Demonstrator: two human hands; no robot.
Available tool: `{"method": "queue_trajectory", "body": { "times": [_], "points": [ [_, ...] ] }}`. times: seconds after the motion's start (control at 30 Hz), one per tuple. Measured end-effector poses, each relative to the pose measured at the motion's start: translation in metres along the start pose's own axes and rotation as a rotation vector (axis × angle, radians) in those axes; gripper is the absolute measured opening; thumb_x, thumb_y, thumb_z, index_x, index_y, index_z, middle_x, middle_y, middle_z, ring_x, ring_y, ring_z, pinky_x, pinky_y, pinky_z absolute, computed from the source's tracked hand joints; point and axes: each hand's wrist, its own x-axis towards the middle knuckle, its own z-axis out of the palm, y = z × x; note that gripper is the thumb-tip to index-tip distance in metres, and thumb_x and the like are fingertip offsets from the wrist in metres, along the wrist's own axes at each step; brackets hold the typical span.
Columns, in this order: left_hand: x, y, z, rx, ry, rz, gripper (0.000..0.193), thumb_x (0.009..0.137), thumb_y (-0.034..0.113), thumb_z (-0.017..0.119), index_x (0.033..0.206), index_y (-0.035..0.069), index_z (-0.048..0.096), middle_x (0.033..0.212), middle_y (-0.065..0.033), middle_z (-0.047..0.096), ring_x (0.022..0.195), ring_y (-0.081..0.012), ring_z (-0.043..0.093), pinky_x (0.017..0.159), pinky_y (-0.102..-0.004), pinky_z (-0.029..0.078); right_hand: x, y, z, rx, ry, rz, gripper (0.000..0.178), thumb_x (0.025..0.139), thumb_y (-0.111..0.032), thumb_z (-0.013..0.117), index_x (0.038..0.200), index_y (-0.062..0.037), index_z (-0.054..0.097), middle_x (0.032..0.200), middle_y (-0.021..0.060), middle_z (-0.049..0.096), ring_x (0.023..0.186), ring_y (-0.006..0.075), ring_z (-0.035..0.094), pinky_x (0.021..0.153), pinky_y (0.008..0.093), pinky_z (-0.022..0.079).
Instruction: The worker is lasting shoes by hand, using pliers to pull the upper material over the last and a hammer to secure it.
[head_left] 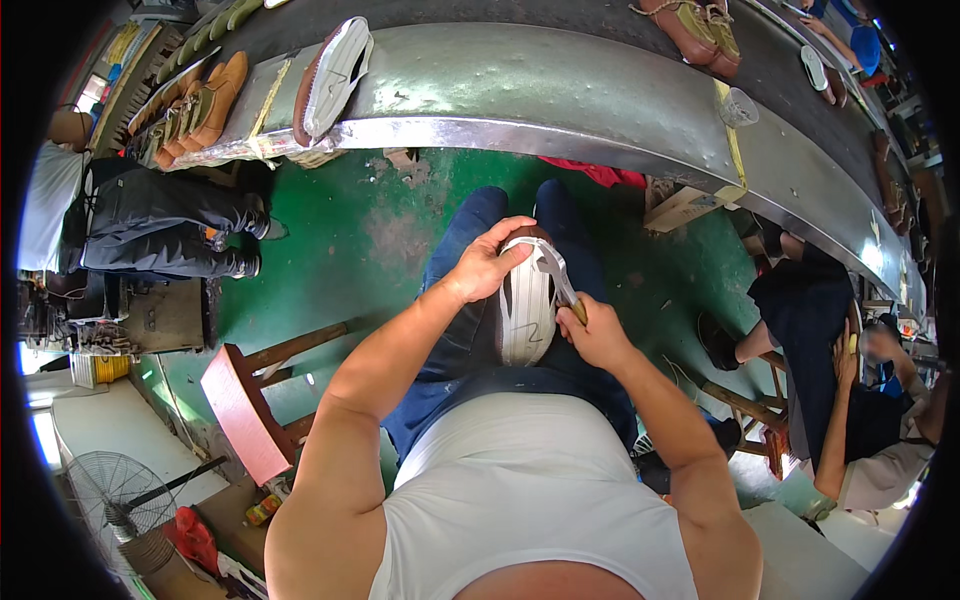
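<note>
A brown shoe with a white underside point(528, 325) rests bottom-up on my lap, its toe pointing away from me. My left hand point(488, 264) is closed around the brown toe end, its thumb pressed on the white underside. My right hand point(597, 335) grips the yellowish handle of a curved, grey-white tool point(561, 275). The tool's far end lies against the shoe near the toe; I cannot make out its exact kind. A dark line is drawn on the underside near the heel.
Ahead runs a long metal-edged bench point(520, 75). A white-bottomed shoe point(335, 80) and several brown shoes point(215, 105) stand on it. A wooden stool point(245, 405) is at my left, a fan point(120, 510) behind it. Seated people flank me, one in dark trousers point(160, 220).
</note>
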Motion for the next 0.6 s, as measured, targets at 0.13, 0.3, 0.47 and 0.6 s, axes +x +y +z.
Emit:
{"method": "queue_trajectory", "body": {
  "times": [0.13,0.3,0.47,0.6],
  "points": [
    [-0.001,0.007,0.000,-0.093,0.003,-0.103,0.045,0.099,0.011,0.062,0.141,0.009,0.049,0.123,-0.0047,0.062,0.112,-0.0137,0.057,0.100,-0.0298,0.046,-0.005,-0.008,0.007,-0.054,0.140,-0.002,0.025,0.097,-0.018,0.059,0.110,0.0026,0.057,0.081,0.0184,0.067,0.075,0.0356,0.067,0.073,0.0428,0.053],
    [0.003,0.015,0.006,-0.113,0.014,-0.162,0.045,0.097,0.013,0.064,0.140,0.008,0.051,0.118,-0.0047,0.064,0.106,-0.0135,0.061,0.095,-0.0286,0.050,-0.017,-0.028,-0.011,-0.413,0.090,0.006,0.026,0.094,-0.015,0.060,0.109,0.0048,0.055,0.094,0.0282,0.067,0.086,0.0468,0.065,0.078,0.0513,0.052],
    [0.025,-0.010,0.008,-0.274,0.206,-0.325,0.040,0.095,0.019,0.068,0.131,0.004,0.056,0.115,-0.0070,0.068,0.102,-0.0158,0.066,0.090,-0.0313,0.053,0.005,-0.038,-0.040,-0.314,-0.105,0.199,0.024,0.094,-0.014,0.061,0.106,0.0061,0.057,0.089,0.0203,0.068,0.079,0.0279,0.068,0.070,0.0380,0.053],
    [0.029,-0.017,-0.006,-0.265,0.258,-0.396,0.040,0.095,0.019,0.068,0.131,0.006,0.058,0.113,-0.0078,0.069,0.100,-0.0174,0.067,0.088,-0.0331,0.055,0.000,-0.015,-0.046,0.353,-0.218,0.250,0.020,0.095,-0.016,0.061,0.103,0.0030,0.059,0.089,0.0096,0.069,0.073,0.0119,0.066,0.062,0.0280,0.051]
  ]
}}
